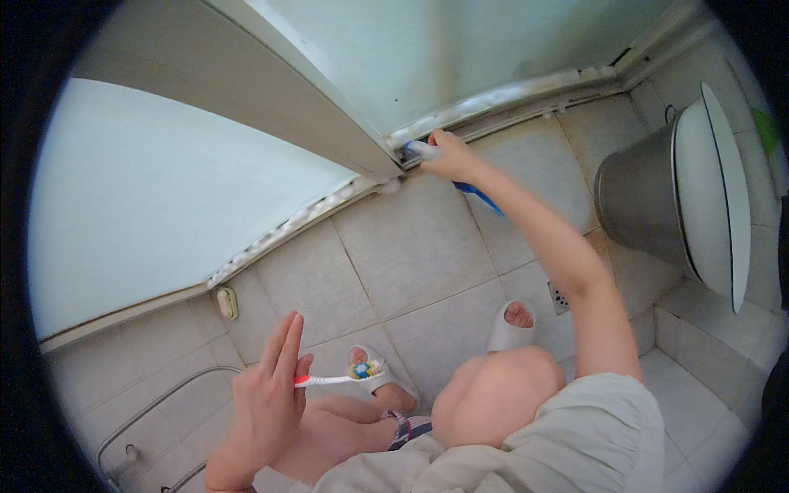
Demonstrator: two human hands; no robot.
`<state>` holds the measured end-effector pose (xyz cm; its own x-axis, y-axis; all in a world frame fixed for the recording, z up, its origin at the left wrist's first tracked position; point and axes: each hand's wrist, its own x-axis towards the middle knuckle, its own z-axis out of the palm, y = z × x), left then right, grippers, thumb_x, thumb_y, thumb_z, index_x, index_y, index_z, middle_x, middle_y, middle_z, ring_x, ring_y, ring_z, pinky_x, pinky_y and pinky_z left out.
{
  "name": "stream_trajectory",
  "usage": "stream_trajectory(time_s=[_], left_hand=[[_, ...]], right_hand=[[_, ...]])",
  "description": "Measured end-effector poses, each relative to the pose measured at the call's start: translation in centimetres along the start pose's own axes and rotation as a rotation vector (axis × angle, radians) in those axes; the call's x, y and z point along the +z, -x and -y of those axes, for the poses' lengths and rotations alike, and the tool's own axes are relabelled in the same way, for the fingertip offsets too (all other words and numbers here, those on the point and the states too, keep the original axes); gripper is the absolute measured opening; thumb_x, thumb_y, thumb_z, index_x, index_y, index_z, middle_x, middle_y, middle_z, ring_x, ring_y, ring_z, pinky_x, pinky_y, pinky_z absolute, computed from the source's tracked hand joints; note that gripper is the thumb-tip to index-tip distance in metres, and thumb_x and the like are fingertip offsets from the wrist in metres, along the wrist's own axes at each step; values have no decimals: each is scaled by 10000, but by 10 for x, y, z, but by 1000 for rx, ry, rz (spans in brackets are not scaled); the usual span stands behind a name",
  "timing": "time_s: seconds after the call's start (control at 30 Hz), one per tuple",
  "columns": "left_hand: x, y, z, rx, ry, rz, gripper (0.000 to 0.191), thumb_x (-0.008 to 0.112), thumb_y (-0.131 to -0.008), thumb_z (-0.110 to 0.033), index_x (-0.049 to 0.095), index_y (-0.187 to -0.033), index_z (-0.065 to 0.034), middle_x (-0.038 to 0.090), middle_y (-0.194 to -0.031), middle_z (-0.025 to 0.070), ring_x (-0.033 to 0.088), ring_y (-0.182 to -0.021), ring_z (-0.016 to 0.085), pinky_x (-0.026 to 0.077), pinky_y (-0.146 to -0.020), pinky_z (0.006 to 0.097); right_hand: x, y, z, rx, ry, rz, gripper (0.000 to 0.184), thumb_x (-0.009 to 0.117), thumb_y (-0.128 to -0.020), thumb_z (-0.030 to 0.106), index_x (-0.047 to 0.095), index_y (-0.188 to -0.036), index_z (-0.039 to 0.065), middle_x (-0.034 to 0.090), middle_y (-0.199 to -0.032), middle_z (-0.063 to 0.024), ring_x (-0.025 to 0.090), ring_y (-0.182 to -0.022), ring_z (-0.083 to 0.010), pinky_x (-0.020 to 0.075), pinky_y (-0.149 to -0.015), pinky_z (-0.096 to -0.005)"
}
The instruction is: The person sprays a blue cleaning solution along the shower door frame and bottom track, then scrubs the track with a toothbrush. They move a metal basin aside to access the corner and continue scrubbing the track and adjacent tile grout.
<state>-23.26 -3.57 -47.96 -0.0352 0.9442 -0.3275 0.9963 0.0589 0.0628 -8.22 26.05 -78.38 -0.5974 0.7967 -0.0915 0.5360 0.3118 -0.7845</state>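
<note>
My right hand [453,159] reaches out to the door sill and is shut on a blue-and-white brush [481,196]. The brush's white end is down at the metal track [508,120], beside the foot of the beige door post [345,123]; its bristles are hard to make out. White foam [487,101] runs along the base of the frosted panel [394,68] above the track. Closer to my body, my left hand [265,400] holds a toothbrush [333,380] with a red-and-white handle, its coloured bristles clear of any surface. Two fingers of that hand point upward.
More foam [290,228] lines the left frosted panel [185,203]. A soap bar [227,303] lies by the left wall. At right are a metal bucket [638,191] with a white basin [703,197], a floor drain [558,299] and a tiled step [696,333]. A metal rail [160,400] curves at lower left.
</note>
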Motion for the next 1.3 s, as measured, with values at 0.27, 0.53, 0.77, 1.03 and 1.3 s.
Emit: stream_trajectory(time_s=[0.27,0.53,0.77,1.03,1.3], left_hand=[[10,-2,-3,-38,116,-17,464,607,-810,-93,480,-1253,-45,552,-1200,122,631,-668,256,480,-528,321],[7,-3,-5,-156,197,68,410,562,-842,-105,508,-1248,-104,567,-1188,120,635,-850,308,503,-664,356],[13,-1,2,-87,178,5,418,597,-820,-96,510,-1227,-59,582,-1149,127,640,-722,264,491,-573,323],[12,-2,0,-91,186,8,391,584,-832,-113,522,-1215,-66,586,-1140,127,638,-740,271,491,-587,329],[10,-2,0,-104,198,23,390,585,-826,-107,524,-1208,-62,584,-1138,124,632,-767,283,490,-608,336]], right_hand=[[0,3,8,140,-138,26,397,648,-691,198,516,-1020,21,589,-987,-213,571,-939,-338,450,-803,-375],[46,19,11,-30,306,-98,213,542,-773,109,520,-953,-2,532,-940,-186,549,-924,-356,476,-794,-423],[68,31,-3,-186,529,-353,147,494,-767,82,534,-878,-6,549,-885,-150,559,-842,-281,482,-707,-361],[66,33,-1,-88,495,-267,134,526,-739,82,516,-854,15,557,-845,-153,560,-832,-299,496,-701,-387],[56,29,-18,119,542,-325,157,497,-805,72,509,-952,19,584,-903,-169,588,-856,-299,491,-743,-375]])
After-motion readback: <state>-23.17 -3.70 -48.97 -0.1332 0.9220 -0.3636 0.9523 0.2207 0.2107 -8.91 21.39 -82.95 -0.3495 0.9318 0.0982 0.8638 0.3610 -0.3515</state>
